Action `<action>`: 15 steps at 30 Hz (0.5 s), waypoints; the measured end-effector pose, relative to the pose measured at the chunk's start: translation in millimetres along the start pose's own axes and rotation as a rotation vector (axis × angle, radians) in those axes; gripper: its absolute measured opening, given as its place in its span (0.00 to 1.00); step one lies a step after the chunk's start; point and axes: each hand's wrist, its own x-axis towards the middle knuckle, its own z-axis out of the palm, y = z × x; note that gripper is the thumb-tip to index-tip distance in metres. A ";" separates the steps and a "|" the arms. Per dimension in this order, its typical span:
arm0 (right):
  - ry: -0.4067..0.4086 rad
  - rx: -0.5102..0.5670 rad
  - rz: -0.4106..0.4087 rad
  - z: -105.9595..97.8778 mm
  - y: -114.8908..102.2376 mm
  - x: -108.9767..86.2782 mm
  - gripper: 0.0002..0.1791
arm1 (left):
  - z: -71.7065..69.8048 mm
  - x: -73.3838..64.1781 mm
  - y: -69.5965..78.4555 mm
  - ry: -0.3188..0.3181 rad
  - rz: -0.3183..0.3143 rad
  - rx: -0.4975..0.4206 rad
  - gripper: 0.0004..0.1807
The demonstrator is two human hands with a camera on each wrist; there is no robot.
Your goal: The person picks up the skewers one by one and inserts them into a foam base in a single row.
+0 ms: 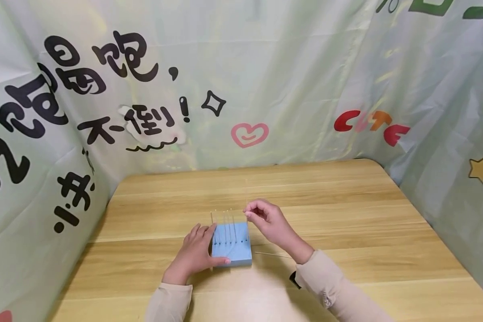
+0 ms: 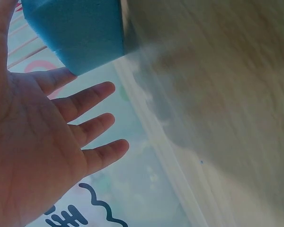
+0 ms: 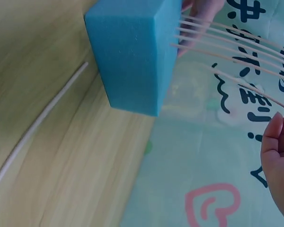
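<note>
A blue foam block (image 1: 232,255) with a row of small holes lies on the table. Several thin wooden sticks (image 1: 230,228) stand upright in its holes. My left hand (image 1: 195,250) holds the block at its left side, thumb along the front edge and index finger at the back; in the left wrist view the other fingers (image 2: 92,127) are spread off it. Above the block's right end, my right hand (image 1: 267,221) pinches another thin stick (image 3: 248,87) between thumb and fingertips. In the right wrist view that stick's lower tip is apart from the block.
One loose stick (image 1: 273,254) lies on the wooden table (image 1: 346,223) to the right of the block, below the right forearm. A printed cloth curtain (image 1: 298,89) hangs behind the table and along both sides.
</note>
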 end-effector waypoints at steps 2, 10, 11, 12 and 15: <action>0.001 0.001 -0.008 3.2 0.1 0.3 0.03 | 0.9 0.4 -0.9 0.003 0.002 0.002 0.61; 0.012 -0.064 -0.010 9.2 5.3 0.1 0.02 | 0.6 1.0 -1.4 0.002 0.004 0.000 0.61; 0.014 -0.073 -0.017 9.7 6.4 0.0 0.02 | 0.5 1.0 -1.6 0.002 0.003 0.001 0.61; 0.013 -0.079 -0.023 10.2 7.6 -0.2 0.02 | 0.6 0.9 -1.9 0.004 0.006 0.003 0.61; 0.012 -0.094 -0.044 11.7 12.1 -0.7 0.02 | 0.7 0.5 -2.3 0.004 0.006 0.006 0.60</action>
